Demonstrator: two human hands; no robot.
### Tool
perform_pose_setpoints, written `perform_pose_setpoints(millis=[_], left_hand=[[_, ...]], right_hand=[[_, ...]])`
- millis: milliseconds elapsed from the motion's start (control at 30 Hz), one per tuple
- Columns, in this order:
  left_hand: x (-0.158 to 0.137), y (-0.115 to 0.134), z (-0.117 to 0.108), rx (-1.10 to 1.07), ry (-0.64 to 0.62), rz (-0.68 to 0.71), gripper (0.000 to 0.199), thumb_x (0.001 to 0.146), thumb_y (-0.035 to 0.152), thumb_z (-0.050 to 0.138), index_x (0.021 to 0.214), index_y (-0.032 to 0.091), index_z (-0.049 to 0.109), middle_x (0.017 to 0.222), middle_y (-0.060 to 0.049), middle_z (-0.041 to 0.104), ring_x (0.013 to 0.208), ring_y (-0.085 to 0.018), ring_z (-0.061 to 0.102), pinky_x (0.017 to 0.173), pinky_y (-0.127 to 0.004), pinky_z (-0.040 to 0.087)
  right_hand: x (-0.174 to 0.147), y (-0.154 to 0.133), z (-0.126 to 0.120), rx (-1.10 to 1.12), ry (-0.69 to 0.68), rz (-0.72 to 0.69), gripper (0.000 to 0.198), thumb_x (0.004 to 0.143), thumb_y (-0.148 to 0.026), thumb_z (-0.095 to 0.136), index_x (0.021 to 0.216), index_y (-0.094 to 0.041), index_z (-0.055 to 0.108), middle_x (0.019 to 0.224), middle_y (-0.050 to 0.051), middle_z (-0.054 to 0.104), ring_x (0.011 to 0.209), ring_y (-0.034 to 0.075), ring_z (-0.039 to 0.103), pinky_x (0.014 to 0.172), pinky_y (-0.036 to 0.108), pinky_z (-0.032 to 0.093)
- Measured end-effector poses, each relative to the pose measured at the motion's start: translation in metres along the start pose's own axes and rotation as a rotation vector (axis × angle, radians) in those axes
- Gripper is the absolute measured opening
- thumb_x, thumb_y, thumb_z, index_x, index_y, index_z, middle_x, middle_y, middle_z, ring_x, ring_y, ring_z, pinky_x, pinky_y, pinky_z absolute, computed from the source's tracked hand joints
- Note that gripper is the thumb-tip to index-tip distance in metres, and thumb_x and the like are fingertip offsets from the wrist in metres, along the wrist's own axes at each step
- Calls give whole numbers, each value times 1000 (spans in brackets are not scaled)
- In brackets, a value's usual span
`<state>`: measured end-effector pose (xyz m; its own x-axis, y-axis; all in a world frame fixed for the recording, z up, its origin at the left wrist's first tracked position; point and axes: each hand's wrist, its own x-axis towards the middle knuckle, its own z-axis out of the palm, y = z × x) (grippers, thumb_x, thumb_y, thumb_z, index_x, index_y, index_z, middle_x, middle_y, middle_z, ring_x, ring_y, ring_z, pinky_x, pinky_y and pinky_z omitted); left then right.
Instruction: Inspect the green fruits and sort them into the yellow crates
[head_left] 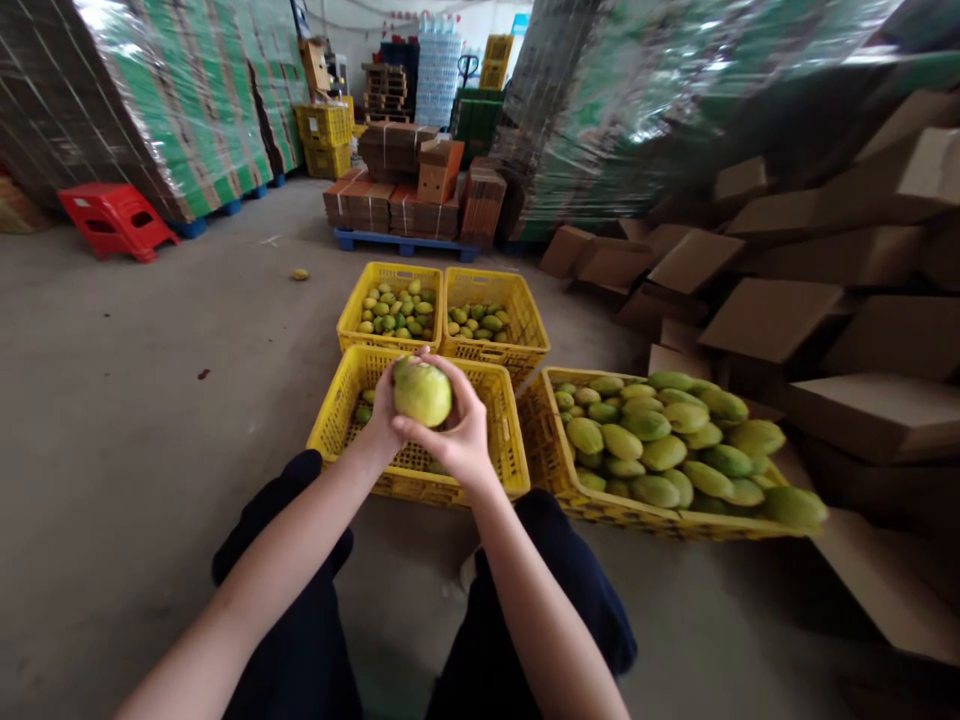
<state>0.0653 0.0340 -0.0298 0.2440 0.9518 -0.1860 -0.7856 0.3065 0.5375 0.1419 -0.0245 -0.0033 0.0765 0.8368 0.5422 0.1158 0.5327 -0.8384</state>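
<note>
Between both hands, above the near yellow crate, is a smooth green-yellow fruit, mango- or papaya-like in look. My left hand is closed against its left side, partly hidden behind it. My right hand wraps round the right side, thumb across the lower front. A pale, rough patch marks the fruit's top. Inside the near crate, a few green fruits show at the left; my hands and arms hide part of its inside. To the right, a larger yellow crate is heaped with similar long fruits.
Two more yellow crates with smaller-looking fruits stand just beyond. One fruit lies on the floor. Cardboard boxes pile up at right. A red stool, a blue pallet of flattened cartons and wrapped stacks stand farther back.
</note>
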Motion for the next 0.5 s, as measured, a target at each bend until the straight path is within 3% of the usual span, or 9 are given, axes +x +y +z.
perform_pose_setpoints(millis=[100,200,233,300,367,500], left_hand=[[3,27,5,-36,89,-47,29,89,34,45,75,18,64,69,-4,66,67,-17,66,66,-29,57],[1,35,10,46,26,47,32,85,36,43,68,18,63,61,-4,63,60,-16,63,59,-28,55],[1,34,11,101,-5,98,31,83,37,44,66,19,63,60,-4,62,61,-17,64,59,-29,55],[-1,32,11,221,-69,197,29,77,39,46,62,20,62,59,-5,63,67,-20,67,63,-32,56],[-2,30,10,334,-120,279,29,74,42,47,58,21,60,59,-6,63,73,-23,69,67,-35,57],[-4,26,7,571,-163,463,31,74,44,47,54,24,59,60,-5,65,75,-24,68,73,-37,56]], right_hand=[[5,-5,-15,358,110,113,64,68,-41,85,127,-32,59,123,5,70,113,28,67,98,50,54],[12,-6,-28,587,187,236,42,77,-59,69,105,-27,68,98,5,74,100,28,71,89,48,57],[14,-4,-30,626,198,280,43,81,-64,59,94,-24,70,88,6,74,96,28,71,86,47,57],[17,1,-30,627,229,348,50,86,-66,46,78,-22,69,73,6,71,87,27,72,81,45,58],[17,7,-24,536,289,353,44,85,-58,50,72,-21,69,68,5,70,78,25,71,76,42,57],[12,16,-7,305,438,198,29,82,-43,58,69,-21,71,70,3,72,71,21,68,74,37,56]])
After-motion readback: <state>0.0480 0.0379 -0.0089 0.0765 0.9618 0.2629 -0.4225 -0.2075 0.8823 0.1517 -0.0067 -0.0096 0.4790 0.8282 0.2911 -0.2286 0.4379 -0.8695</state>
